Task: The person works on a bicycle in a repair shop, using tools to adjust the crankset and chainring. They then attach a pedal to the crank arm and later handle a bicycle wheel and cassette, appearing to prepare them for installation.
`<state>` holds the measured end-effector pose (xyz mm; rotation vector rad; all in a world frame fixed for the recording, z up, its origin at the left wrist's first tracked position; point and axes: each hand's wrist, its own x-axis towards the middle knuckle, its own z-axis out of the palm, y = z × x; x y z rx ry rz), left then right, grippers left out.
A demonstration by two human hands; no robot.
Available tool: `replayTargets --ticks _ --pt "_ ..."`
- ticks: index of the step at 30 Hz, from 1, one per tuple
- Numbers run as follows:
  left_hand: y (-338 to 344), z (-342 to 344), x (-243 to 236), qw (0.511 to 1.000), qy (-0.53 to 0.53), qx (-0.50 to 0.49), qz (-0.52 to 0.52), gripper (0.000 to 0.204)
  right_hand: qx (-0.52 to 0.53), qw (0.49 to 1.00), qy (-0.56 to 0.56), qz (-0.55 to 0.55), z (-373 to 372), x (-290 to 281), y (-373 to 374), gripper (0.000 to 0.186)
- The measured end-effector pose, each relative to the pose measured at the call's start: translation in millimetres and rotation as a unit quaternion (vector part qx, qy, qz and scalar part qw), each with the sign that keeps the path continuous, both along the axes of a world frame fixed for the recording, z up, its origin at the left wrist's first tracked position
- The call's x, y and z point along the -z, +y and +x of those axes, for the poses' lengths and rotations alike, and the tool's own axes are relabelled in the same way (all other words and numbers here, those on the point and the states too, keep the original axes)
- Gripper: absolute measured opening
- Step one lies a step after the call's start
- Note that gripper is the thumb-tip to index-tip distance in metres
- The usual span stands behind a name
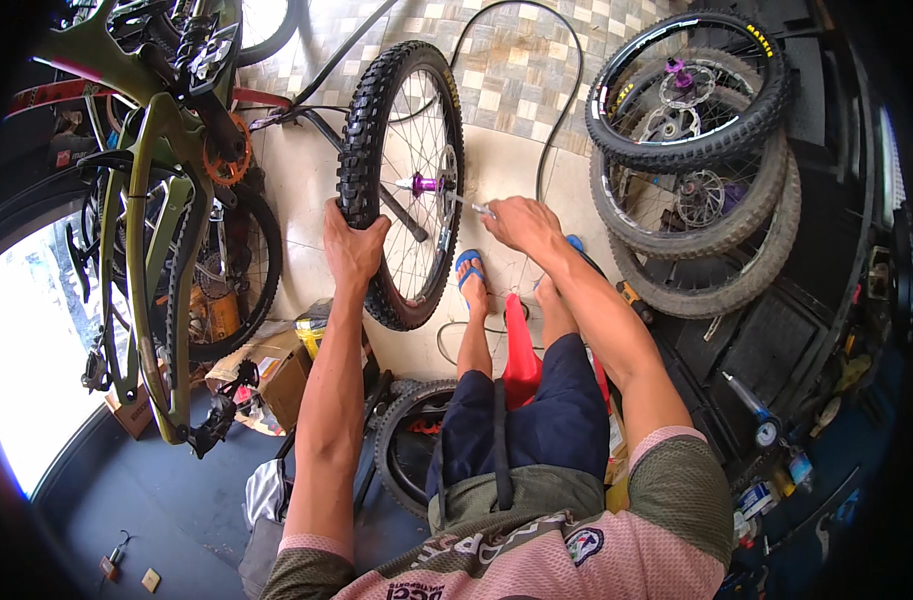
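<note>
A bicycle wheel (pixel 401 190) with a knobby black tyre, thin spokes and a purple hub (pixel 427 186) stands upright in front of me. My left hand (pixel 354 243) is closed round the near left side of its tyre. On the other side of the wheel, my right hand (pixel 525 224) grips a slim metal tool (pixel 470 204). The tool points left, with its tip close to the hub; whether it touches cannot be made out. Its exact kind is too small to tell, and my fingers hide part of it.
An olive-green bicycle frame (pixel 142 220) hangs at the left. Several wheels lie stacked (pixel 692 140) at the right. A black hose (pixel 544 150) curves over the tiled floor beyond. A cardboard box (pixel 277 375) sits at lower left, and a gauge (pixel 767 432) lies at lower right.
</note>
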<state>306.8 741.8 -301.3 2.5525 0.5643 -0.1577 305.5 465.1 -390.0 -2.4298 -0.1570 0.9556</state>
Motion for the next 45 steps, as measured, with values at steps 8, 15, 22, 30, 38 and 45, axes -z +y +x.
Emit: replayTargets --ticks 8,15,22,30,38,45 --pt "-3.0 2.5 -0.1 1.0 0.002 -0.001 -0.001 0.058 -0.036 0.999 0.013 -0.023 22.4 11.2 19.3 0.038" --pt "-4.1 -2.9 3.4 1.0 -0.01 0.003 0.013 0.057 -0.011 0.999 0.013 -0.051 22.8 33.0 36.8 0.031" --pt "-5.0 -0.7 2.5 1.0 0.008 -0.022 0.0 0.061 -0.002 0.998 -0.001 -0.069 24.7 41.6 39.3 0.029" --pt "-6.2 1.8 4.8 0.999 0.006 -0.052 0.002 0.06 -0.002 0.997 -0.022 -0.07 18.2 51.8 38.1 0.026" --pt "-12.6 5.8 0.4 0.996 0.019 -0.087 -0.021 0.059 -0.036 0.995 -0.034 -0.088 13.1 59.2 29.8 0.029" --pt "-36.5 16.1 10.2 0.978 -0.074 -0.185 -0.064 0.087 0.142 0.984 0.032 -0.102 -18.4 36.2 -31.8 0.043"
